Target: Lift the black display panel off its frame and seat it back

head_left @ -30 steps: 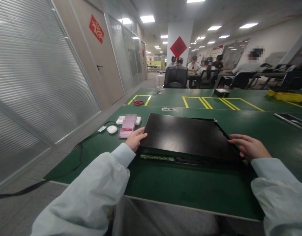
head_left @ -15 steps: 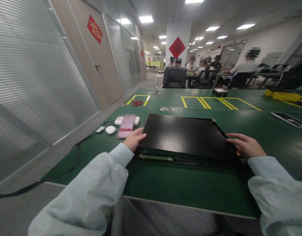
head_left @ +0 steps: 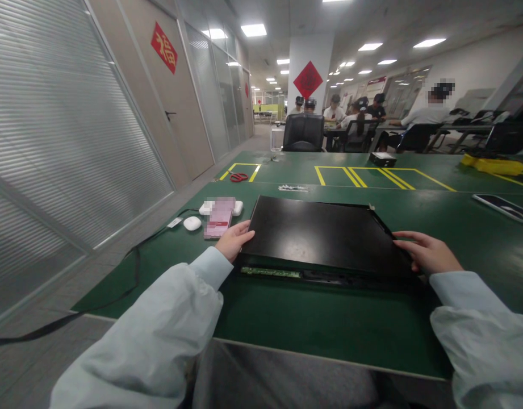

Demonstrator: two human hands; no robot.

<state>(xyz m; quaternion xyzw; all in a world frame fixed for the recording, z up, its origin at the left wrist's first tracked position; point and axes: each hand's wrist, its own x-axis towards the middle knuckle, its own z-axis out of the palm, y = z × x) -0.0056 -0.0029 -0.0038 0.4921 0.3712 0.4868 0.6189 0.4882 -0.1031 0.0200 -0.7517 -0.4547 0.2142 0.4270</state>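
Note:
A flat black panel (head_left: 325,233) lies on the green table (head_left: 321,324) in front of me, its near edge raised a little over a thin green circuit strip (head_left: 270,272) and a dark frame beneath. My left hand (head_left: 233,240) grips the panel's near left corner, fingers curled over the edge. My right hand (head_left: 427,252) holds the right edge, fingers laid along it. Both sleeves are pale blue.
Left of the panel lie a phone with a pink screen (head_left: 220,217), a white mouse-like device (head_left: 192,223) and a black cable (head_left: 136,258). Red scissors (head_left: 238,177) sit farther back, another phone (head_left: 502,208) at right. People sit at far tables; a black chair (head_left: 304,134) stands behind.
Hardly anything moved. My right hand slid slightly along the panel's right edge; the view shifted a little.

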